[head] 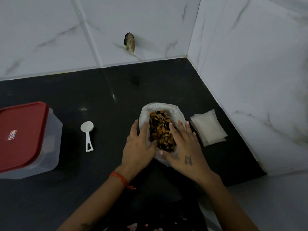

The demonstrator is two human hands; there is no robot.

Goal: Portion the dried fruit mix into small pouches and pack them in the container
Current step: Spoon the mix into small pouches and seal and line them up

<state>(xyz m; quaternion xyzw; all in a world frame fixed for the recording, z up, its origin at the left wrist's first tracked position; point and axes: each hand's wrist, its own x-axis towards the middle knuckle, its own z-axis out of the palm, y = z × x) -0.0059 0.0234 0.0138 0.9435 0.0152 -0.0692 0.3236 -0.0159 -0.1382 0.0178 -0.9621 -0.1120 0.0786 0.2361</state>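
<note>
Red lid [21, 134] has small label [12, 134], txt unreadable.

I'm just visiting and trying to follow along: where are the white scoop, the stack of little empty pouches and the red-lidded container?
white scoop [87, 127]: head view, on its round bowl.
stack of empty pouches [209, 129]: head view, middle of the top pouch.
red-lidded container [21, 135]: head view, on the red lid.
</note>
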